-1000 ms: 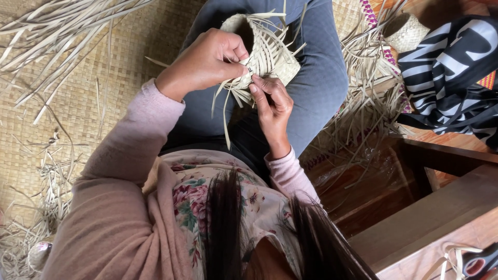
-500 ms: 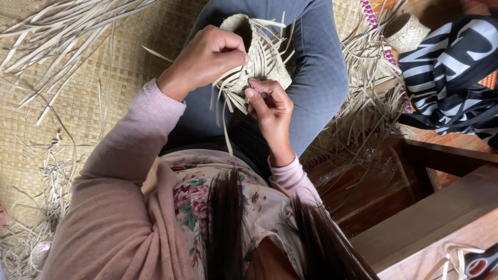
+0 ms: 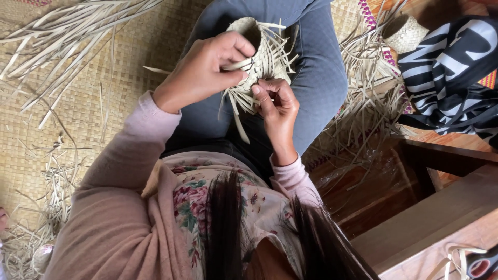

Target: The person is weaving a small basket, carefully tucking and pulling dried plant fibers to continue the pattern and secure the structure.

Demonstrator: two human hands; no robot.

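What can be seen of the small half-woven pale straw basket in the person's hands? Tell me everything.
The small half-woven pale straw basket is made of flat, dry, tan strips plaited into a rounded cup with a dark open mouth at the top. Many loose strip ends splay out to the right and hang down below it. It is held above the person's lap, over blue-grey trousers. The left hand grips its side, fingers over the weave; the right hand pinches strips at its lower edge.

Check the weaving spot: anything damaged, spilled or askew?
Nothing looks damaged. The basket sits half-woven between the left hand and right hand, loose strip ends sticking out. Strips lie scattered over the mat.
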